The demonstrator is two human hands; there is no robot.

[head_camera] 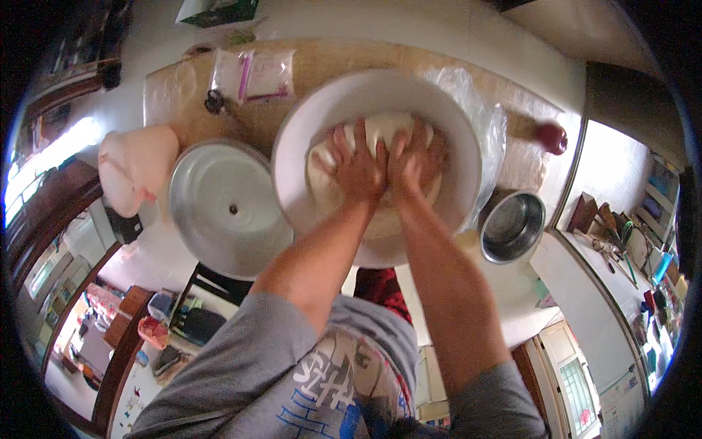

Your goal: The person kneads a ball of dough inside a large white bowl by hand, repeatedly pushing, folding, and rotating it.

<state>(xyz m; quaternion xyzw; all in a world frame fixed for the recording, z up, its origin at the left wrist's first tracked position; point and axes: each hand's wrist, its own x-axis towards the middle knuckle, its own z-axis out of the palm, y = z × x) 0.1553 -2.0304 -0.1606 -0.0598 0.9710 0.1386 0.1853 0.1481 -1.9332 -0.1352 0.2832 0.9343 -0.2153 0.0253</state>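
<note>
A large mass of pale dough (321, 184) fills the bottom of a wide white basin (293, 142) in front of me. My left hand (356, 167) presses down on the dough, palm low and fingers spread. Close beside it, my right hand (418, 159) also pushes into the dough, its fingers apart and slightly blurred. Neither hand is closed around anything. The dough bulges up beyond my fingertips, and parts of it are hidden beneath both hands and wrists.
Left of the basin lies a round aluminium lid or pan (241, 241), with a pale plastic bag (137, 164) beyond it. Scissors (215, 102) and a zip bag (269, 74) lie at the back. Clear plastic (488, 137), a metal pan (513, 228) and a red-topped container (550, 137) stand right.
</note>
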